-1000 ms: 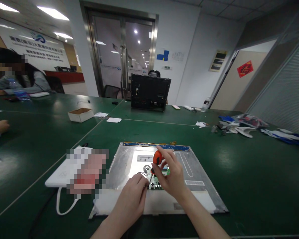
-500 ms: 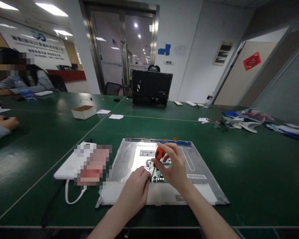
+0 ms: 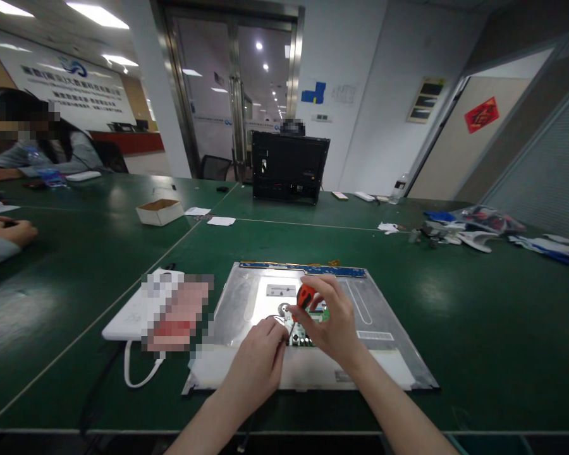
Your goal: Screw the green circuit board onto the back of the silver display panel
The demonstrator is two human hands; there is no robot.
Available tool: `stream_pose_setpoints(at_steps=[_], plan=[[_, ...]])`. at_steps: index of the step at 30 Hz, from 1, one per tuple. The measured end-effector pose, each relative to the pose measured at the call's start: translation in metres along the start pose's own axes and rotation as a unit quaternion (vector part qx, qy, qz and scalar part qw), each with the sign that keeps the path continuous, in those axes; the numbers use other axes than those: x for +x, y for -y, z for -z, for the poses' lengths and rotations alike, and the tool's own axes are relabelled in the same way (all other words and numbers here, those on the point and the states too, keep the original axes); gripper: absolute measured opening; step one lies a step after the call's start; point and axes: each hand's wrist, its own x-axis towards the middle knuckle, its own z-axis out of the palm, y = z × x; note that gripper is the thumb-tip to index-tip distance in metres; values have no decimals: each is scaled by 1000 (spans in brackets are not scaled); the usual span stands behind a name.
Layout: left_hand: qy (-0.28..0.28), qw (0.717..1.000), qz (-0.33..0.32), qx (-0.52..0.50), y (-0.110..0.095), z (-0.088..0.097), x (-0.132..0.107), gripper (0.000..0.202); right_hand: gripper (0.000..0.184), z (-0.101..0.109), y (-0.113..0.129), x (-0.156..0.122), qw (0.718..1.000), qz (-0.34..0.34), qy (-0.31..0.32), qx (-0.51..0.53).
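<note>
Right hand (image 3: 329, 325) closed around orange-handled screwdriver (image 3: 305, 296), tip down on small green circuit board (image 3: 308, 327) atop metal panel (image 3: 384, 316) near bench's near edge. Left hand (image 3: 258, 363) curled beside tip, fingertips pinched; held item indiscernible.

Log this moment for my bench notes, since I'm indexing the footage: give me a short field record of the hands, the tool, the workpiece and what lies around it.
right hand: grips an orange-handled screwdriver, tip down on a small green circuit board
left hand: rests at the board's left edge, fingertips by the screwdriver tip
workpiece: silver metal panel lying flat, blue strip along its far edge
surface: green table
left of panel: white device with a looped white cable
far side: black monitor back, small open cardboard box
others: a seated person at far left
</note>
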Motion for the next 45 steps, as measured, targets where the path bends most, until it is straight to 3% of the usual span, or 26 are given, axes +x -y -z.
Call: stream_pose_setpoints(at_steps=[10, 18, 27, 45], plan=[[9, 1000, -2, -9, -1, 2, 1, 13, 54, 0, 4, -1, 999, 11, 31, 2], [7, 1000, 0, -12, 4, -2, 1, 14, 47, -2, -1, -3, 1000, 16, 13, 1], [5, 1000, 2, 1, 4, -2, 3, 15, 57, 1, 3, 0, 999, 30, 33, -8], [1, 999, -2, 36, 9, -9, 3, 14, 50, 1, 3, -1, 999, 37, 32, -15]])
